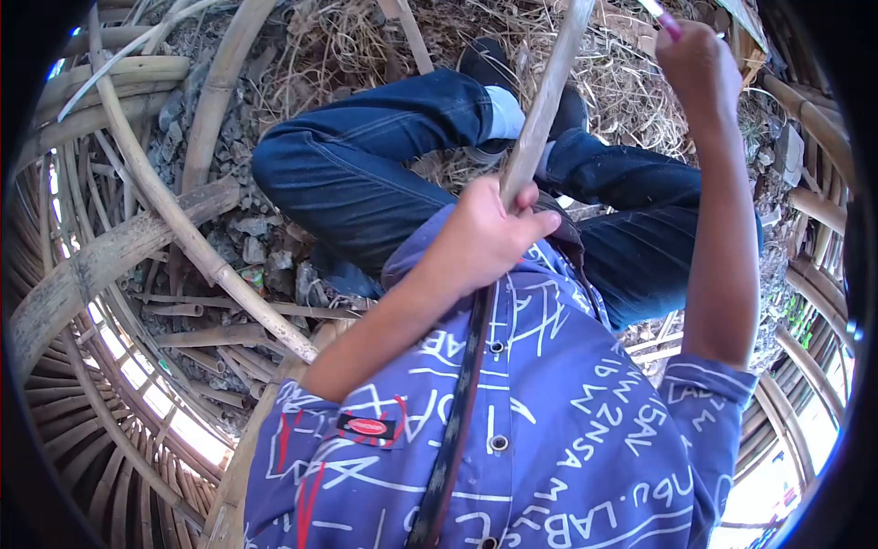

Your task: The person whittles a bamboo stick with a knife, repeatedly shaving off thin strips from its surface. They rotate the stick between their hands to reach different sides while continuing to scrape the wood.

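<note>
My left hand (489, 229) is closed around the lower end of a pale, split wooden or bamboo stick (547, 96), close in front of my belly. The stick slants up and away to the right, out past the top edge of the view. At the upper right, my raised right hand (701, 69) makes a fist around a pink-handled tool (672, 27). A bright, narrow part of that tool runs up to the top edge, where the rest is cut off. Between the two hands there is a wide gap.
My bent legs in jeans (366, 165) and dark shoes lie over dry straw (338, 46) and stone rubble. Thick bamboo poles (174, 215) cross the ground on the left. More bamboo poles (819, 119) line the right side. A dark strap (462, 403) hangs down my shirt.
</note>
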The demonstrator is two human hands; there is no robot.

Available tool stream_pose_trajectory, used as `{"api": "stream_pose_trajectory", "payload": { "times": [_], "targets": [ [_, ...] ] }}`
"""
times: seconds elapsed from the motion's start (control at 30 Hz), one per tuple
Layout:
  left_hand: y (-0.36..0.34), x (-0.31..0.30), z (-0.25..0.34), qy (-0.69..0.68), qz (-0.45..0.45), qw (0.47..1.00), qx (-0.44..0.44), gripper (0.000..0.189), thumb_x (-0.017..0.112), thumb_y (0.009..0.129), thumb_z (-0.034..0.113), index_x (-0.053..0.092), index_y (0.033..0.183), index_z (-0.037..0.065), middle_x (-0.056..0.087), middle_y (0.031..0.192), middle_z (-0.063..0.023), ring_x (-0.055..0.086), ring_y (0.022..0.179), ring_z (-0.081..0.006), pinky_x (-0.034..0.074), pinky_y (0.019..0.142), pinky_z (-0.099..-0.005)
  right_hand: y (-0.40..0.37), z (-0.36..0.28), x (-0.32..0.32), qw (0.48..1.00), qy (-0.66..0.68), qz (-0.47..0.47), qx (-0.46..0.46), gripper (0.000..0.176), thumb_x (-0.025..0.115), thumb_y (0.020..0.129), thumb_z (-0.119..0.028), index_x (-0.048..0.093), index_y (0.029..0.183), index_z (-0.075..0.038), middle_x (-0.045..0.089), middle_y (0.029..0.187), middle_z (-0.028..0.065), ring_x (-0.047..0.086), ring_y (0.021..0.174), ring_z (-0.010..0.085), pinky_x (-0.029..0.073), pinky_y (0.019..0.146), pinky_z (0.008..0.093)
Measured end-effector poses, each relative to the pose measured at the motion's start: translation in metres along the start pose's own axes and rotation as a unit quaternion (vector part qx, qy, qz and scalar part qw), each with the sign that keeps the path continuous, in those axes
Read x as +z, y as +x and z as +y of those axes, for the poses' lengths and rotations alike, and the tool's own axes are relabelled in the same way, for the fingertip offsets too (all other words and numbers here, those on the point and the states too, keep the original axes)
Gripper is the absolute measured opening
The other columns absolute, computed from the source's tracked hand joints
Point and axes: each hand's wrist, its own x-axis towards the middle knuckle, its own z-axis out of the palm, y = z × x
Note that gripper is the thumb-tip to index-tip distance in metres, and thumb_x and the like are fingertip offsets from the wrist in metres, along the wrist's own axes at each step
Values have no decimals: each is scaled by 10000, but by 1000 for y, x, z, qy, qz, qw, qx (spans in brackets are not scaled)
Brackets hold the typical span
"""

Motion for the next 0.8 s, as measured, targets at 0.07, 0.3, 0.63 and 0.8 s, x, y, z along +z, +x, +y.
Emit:
{"api": "stream_pose_trajectory", "payload": {
  "times": [0.07,0.3,0.63,0.8],
  "targets": [
    [3,4,1,7,-33,999,25,310,675,804,51,383,734,126,424,548,71,348,406,6,220,354,-188,-9,0,-8,999,12,-39,16,307,514,833,-310,672,781,-52,648,734,203,649,715,367,512,672,460],
    [12,-14,26,-220,-138,960,-103,380,394,966,461,437,883,93,248,521,59,277,378,-45,238,336,-193,-83,-49,-4,942,287,-141,98,290,579,786,-246,614,643,3,553,573,228,589,577,394,464,571,446],
    [20,-10,9,-89,-35,995,7,437,383,967,411,503,854,6,425,529,-22,404,378,-100,318,313,-230,-122,-83,-19,925,318,-202,39,200,616,752,-215,630,662,-37,585,590,185,613,616,375,492,586,437],
    [16,-1,3,-30,-40,998,44,258,453,969,256,476,830,40,406,518,1,376,361,-72,310,316,-219,-121,-83,-8,949,237,-207,15,138,616,705,-182,652,671,-53,626,646,176,631,629,360,515,608,436]
  ]
}}
